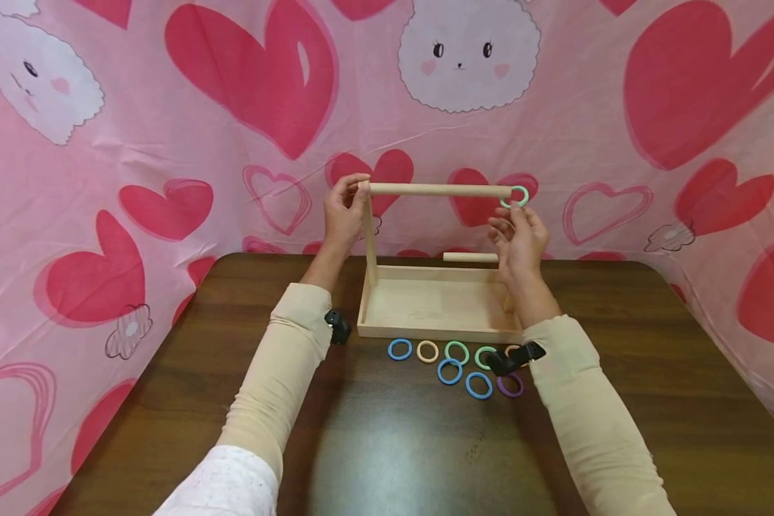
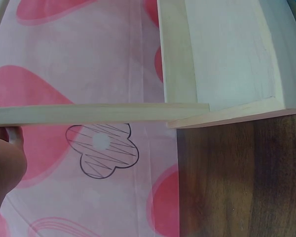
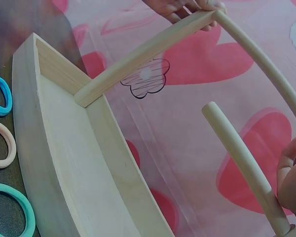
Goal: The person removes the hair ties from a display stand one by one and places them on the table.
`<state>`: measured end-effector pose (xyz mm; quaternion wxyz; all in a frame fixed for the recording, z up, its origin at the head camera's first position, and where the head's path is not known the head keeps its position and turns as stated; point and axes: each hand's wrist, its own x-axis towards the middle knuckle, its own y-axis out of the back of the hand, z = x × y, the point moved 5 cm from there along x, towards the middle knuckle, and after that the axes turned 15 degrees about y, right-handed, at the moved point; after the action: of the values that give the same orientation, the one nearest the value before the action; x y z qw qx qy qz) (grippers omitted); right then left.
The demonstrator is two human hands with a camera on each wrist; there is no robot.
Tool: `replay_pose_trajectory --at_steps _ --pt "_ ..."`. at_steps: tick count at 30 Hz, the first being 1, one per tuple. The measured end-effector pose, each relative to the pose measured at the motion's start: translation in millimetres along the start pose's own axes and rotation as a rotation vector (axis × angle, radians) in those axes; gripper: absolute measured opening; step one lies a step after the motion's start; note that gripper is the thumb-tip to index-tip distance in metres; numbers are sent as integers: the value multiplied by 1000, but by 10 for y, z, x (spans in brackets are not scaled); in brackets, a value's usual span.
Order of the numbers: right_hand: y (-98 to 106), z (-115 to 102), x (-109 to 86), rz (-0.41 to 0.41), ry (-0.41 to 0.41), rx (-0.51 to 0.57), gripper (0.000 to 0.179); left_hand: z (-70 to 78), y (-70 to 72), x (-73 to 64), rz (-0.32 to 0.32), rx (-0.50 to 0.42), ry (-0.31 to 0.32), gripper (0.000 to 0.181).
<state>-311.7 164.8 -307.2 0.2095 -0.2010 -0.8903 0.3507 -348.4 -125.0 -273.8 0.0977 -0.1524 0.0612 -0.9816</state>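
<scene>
A pale wooden stand has a shallow tray (image 1: 441, 334), a tall post (image 1: 370, 247) at its left and a long upper dowel (image 1: 438, 190) running right from the post's top. My left hand (image 1: 345, 208) grips the top of that post, thumb on the near side. At the dowel's free right end, my right hand (image 1: 522, 240) pinches a light green ring (image 1: 527, 197) from below. The ring overlaps the dowel's tip in the head view. A shorter lower dowel (image 3: 241, 158) points left, beneath the right hand. In the right wrist view the ring is hidden.
Several loose rings lie on the dark wooden table (image 1: 361, 444) before the tray, including a cream ring (image 1: 428, 361), a blue ring (image 1: 479, 397) and a purple ring (image 1: 511, 395). The right wrist's black camera (image 1: 516, 358) covers some. A pink heart-patterned cloth (image 1: 251, 129) hangs behind.
</scene>
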Motion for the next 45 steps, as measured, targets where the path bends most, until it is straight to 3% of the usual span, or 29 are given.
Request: replay_pose_trajectory --at_steps 21,27,38,45 --pt "169 -98 -89 3 -77 122 16 -3 13 -11 -1 5 8 23" --pt "243 -133 -143 -37 -106 143 21 -7 6 -5 1 14 10 23" --pt "288 -194 -317 -66 -213 264 29 -15 18 4 -2 14 6 23" --pt "336 -153 -460 -86 -291 244 30 -24 12 13 -3 21 9 23"
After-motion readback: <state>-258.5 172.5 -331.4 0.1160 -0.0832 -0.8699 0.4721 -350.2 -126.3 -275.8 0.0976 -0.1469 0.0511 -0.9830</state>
